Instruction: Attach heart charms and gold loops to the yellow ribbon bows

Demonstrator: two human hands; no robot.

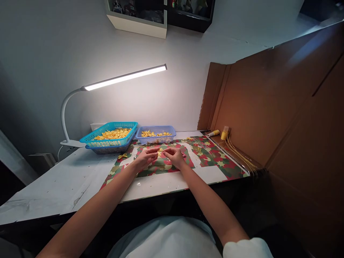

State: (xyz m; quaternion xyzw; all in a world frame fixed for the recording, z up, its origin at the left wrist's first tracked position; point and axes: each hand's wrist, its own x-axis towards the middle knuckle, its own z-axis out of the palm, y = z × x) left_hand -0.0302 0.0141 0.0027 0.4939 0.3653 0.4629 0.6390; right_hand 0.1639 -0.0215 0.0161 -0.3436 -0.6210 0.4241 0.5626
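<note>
Over the patterned mat (169,173), my left hand (146,158) and my right hand (174,157) meet with fingertips almost together. A small yellow petal-like piece (160,152) shows between them, pinched by the fingers of both hands; its exact kind is too small to make out. Just behind the hands stands a blue-violet basket (156,141) with yellow pieces (153,133) in it. To the left, a turquoise basket (107,143) heaped with similar yellow pieces (114,134) rests on a darker basket (107,149). A few loose yellow pieces (122,156) lie left of my left hand.
A white lamp (126,77) reaches over the table (59,182) from the left. Cardboard (268,93) walls off the right side. Near it are a yellow-and-white tube (213,133), a yellow container (225,133) and long yellow strands (239,156). Shelves (137,25) hang above.
</note>
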